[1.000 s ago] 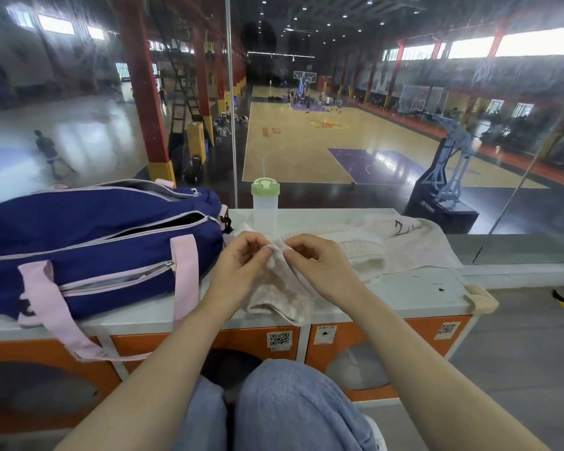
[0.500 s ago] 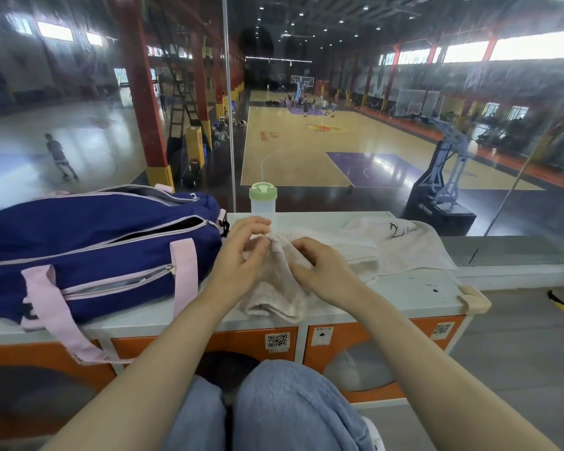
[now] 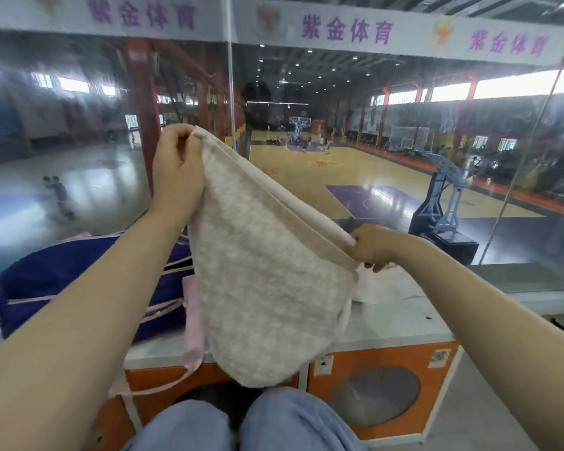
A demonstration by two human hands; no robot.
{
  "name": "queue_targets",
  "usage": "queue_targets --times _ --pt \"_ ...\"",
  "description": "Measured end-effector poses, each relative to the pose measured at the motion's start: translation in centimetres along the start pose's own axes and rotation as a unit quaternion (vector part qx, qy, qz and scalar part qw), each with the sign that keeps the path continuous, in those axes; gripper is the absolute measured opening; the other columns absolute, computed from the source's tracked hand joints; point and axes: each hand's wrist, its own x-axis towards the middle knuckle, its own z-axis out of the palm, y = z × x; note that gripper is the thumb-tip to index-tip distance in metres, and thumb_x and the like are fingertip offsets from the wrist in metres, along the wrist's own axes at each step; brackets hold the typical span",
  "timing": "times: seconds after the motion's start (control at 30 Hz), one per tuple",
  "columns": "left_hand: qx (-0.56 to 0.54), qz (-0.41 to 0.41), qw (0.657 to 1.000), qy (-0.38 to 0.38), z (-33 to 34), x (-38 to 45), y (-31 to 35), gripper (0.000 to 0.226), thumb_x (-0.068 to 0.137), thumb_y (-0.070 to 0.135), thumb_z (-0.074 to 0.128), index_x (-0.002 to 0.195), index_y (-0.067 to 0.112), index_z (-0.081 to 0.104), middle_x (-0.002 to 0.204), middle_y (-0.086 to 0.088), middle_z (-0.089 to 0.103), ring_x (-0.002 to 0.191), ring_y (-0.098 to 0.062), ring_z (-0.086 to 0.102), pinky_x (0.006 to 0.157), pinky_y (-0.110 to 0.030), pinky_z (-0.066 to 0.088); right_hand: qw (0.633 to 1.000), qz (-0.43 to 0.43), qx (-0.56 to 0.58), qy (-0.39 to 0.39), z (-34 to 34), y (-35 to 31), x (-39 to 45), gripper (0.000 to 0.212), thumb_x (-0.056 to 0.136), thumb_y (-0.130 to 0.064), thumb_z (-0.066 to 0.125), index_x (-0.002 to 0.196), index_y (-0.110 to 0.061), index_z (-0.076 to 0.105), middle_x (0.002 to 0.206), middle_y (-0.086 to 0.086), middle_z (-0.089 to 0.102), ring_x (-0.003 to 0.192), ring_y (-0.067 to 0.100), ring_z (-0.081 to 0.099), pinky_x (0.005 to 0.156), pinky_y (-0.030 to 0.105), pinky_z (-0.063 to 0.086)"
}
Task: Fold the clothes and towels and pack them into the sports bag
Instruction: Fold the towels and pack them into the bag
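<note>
Here my left hand (image 3: 178,172) pinches the towel's (image 3: 267,288) top corner, raised high; my right hand (image 3: 373,247) pinches the other corner, lower.

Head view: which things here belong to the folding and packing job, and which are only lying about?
Job: towel, pinched by left hand and right hand; blue sports bag; pale cloth on the counter.
Lying about: orange cabinet, basketball hoop stand.

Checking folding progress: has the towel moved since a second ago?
Yes. The towel went up off the counter; both hands now hold it spread in the air.
</note>
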Motion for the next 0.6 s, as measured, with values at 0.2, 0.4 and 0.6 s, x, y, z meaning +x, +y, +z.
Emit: queue_targets --times 0.2,0.4,0.6 --pt "0.014 -0.048 0.998 0.029 -2.1 1.0 0.2 0.009 0.101 0.023 0.043 0.105 0.022 0.05 0.092 0.017 0.052 0.078 0.011 0.047 0.068 0.0 0.037 0.988 -0.024 0.133 0.073 -4.9 -0.6 -1.4 0.02 0.095 -0.019 0.051 0.097 -0.002 0.06 0.067 0.009 0.061 0.051 0.021 0.059 0.052 0.029 0.052" --pt "0.024 -0.095 0.995 0.033 -3.7 1.6 -0.4 0.009 0.098 0.028 0.045 0.101 0.027 0.054 0.088 0.019 0.055 0.092 -0.007 0.052 0.083 -0.022 0.042 0.906 -0.088 0.401 -0.101 -8.1 0.3 -3.1 0.016 0.083 -0.025 0.069 0.089 -0.011 0.065 0.077 0.003 0.061 0.062 0.008 0.053 0.056 0.019 0.049" --pt "-0.002 -0.129 0.991 0.023 -4.7 1.8 -0.9 0.015 0.099 0.026 0.045 0.109 0.021 0.056 0.095 0.011 0.058 0.08 -0.004 0.054 0.065 -0.016 0.047 0.841 -0.116 0.521 -0.091 -10.1 1.1 -3.3 0.017 0.083 -0.01 0.064 0.096 -0.01 0.074 0.1 0.005 0.071 0.086 0.01 0.067 0.078 0.018 0.056"
